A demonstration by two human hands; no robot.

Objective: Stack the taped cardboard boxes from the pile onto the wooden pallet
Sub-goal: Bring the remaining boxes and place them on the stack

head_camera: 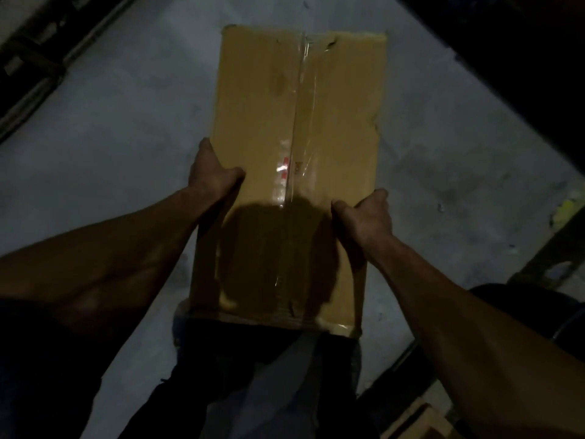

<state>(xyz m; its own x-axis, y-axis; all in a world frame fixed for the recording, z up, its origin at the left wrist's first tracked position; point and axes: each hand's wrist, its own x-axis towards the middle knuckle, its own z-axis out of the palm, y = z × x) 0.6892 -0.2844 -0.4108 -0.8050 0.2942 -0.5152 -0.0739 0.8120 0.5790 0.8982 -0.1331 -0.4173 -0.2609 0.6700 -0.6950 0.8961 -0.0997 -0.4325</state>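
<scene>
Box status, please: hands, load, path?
Left hand and right hand grip box sides. Box carried above floor. Pallet not in view.

The person's forearms are bare to the edges of the view, with no sleeves, watch or gloves showing on the left hand (pixel 210 172) or right hand (pixel 368 217). Dark trousers (pixel 221 375) cover the legs below.

A pale grey concrete floor (pixel 120 147), mottled with darker stains, fills most of the view. A dim band of metal rails or framing (pixel 34 68) runs slantwise across the upper left corner, too dark to make out clearly. At the right edge a small yellow-green scrap (pixel 566 209) lies on the floor, near a dark slanted beam (pixel 550 258).
</scene>
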